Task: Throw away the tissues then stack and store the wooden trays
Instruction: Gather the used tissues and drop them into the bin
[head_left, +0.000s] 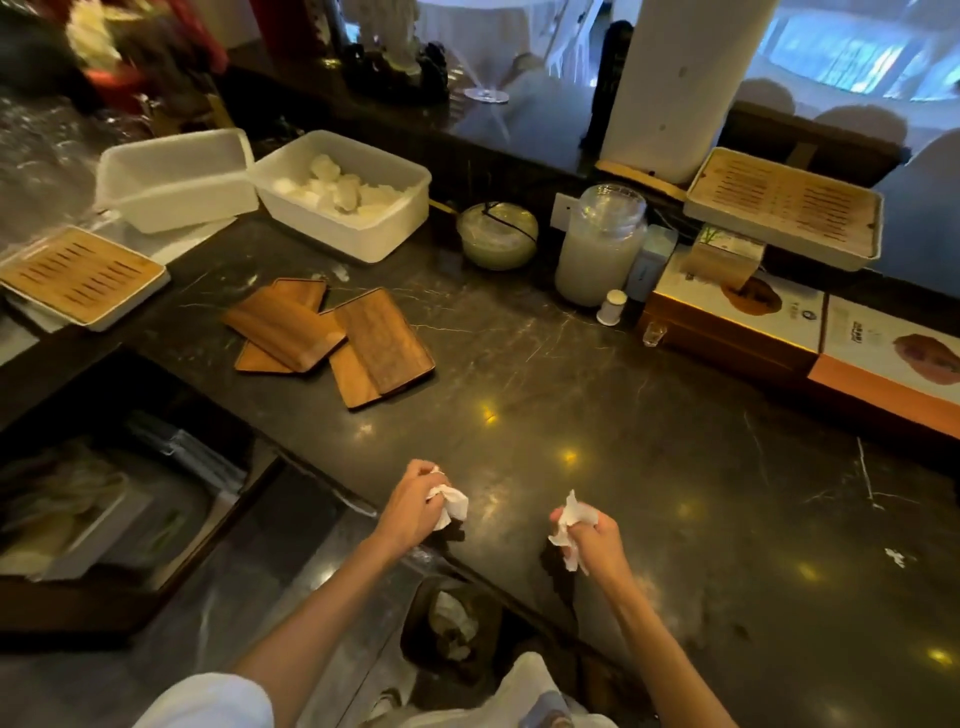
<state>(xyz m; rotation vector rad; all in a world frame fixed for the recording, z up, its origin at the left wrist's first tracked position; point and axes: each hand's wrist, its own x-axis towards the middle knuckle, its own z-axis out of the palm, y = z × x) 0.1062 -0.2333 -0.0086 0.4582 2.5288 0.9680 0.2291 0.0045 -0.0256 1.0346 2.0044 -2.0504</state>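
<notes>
Both hands are closing on crumpled tissues just above the near edge of the counter (597, 395): the left hand (410, 506) is gripping one white tissue (449, 506) in a loose fist, and the right hand (597, 540) is pinching a second tissue (571, 525), whose loose tail is hanging below the fingers. A bin (449, 623) is sitting on the floor just below the counter's near edge, between the two forearms, with pale scraps already lying in it. The step in hand is most likely the drop, and doing it well is a matter of bringing each fist back off the counter and straight over the bin's mouth before the fingers are opening, since the mouth looks narrow and light paper is apt to drift. Balling each tissue tighter first would keep the tails from catching on the edge. One small white scrap (894, 556) is lying on the counter, well to the right of the right hand, and it is probably worth collecting in the same pass. The trays (332, 338) are waiting farther back on the counter, left of centre, in a loose, overlapping heap, not yet squared; they are looking dry and light, and should nest easily once both hands are free.
</notes>
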